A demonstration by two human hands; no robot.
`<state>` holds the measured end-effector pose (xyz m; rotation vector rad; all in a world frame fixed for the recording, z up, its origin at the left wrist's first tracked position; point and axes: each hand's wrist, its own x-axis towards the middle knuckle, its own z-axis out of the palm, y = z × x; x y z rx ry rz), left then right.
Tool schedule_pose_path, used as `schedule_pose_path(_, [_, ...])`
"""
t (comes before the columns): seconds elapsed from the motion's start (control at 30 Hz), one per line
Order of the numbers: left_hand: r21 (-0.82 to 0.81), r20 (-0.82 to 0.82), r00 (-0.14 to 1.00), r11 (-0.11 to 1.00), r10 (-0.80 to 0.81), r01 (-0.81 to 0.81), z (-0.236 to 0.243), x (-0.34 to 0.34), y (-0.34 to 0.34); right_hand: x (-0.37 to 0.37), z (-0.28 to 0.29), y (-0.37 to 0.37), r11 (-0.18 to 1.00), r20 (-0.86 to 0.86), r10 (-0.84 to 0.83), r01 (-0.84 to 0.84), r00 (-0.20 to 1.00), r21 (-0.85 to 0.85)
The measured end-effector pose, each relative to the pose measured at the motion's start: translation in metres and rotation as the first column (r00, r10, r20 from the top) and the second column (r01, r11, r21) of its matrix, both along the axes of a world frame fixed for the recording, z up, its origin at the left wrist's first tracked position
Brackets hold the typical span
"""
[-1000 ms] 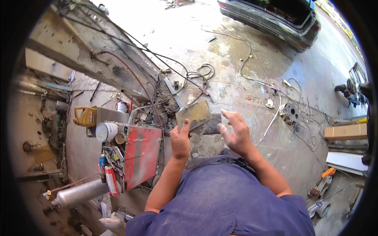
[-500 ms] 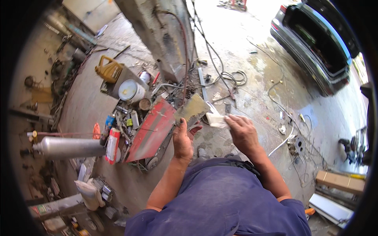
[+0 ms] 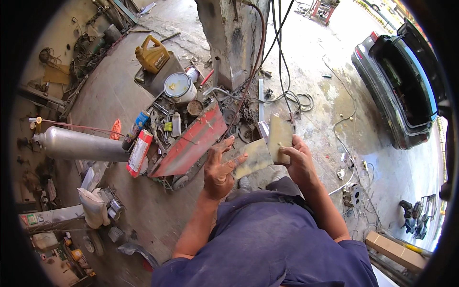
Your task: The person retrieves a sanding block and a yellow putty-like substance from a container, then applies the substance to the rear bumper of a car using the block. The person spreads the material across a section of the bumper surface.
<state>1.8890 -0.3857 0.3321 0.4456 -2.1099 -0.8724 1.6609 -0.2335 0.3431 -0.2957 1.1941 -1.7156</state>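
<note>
My left hand (image 3: 219, 174) grips a flat, yellowish putty spreader (image 3: 253, 160) with grey smears across it. A finger lies over its face, while other fingers stick up. In my right hand (image 3: 300, 160) is a second, paler putty spreader (image 3: 279, 136), held near its lower edge with the thumb on its face. The two spreaders meet or overlap edge to edge in front of my waist; whether they press together I cannot tell. Left of my hands leans a scuffed red panel (image 3: 193, 141).
Beyond the panel stand a paint can (image 3: 180, 88), a yellow-brown jug (image 3: 152, 55) and assorted bottles. A silver cylinder (image 3: 88, 144) lies at left. Ahead rises a concrete pillar (image 3: 234, 43) with hanging cables. At right, a dark car (image 3: 392, 91) has its boot open; hoses cross the floor.
My left hand has turned, swinging its spreader from upper right to lower right. The right-hand spreader has gone from lying sideways to upright. The whole view has shifted slightly.
</note>
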Motion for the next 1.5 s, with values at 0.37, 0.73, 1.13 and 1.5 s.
schedule_pose_path(0.37, [0.845,-0.338,0.895,0.512,0.292,0.152,-0.003,-0.023,-0.001,-0.022,-0.008,-0.074,0.984,-0.133,0.165,-0.173,0.977,-0.046])
schedule_pose_path(0.73, [0.993,-0.099,0.859,0.105,0.502,0.053,-0.002,-0.058,-0.02,-0.065,-0.048,-0.138,0.995,-0.326,0.101,-0.102,0.94,0.014])
schedule_pose_path(1.13, [0.993,-0.121,0.556,0.108,0.822,0.056,-0.031,-0.02,-0.125,-0.083,-0.098,-0.167,0.779,-0.797,0.514,-0.561,0.316,0.279])
schedule_pose_path(1.5, [0.946,-0.032,0.657,0.236,0.753,-0.224,-0.069,0.057,-0.33,-0.052,-0.107,-0.321,0.95,-0.222,0.188,-0.119,0.957,0.29])
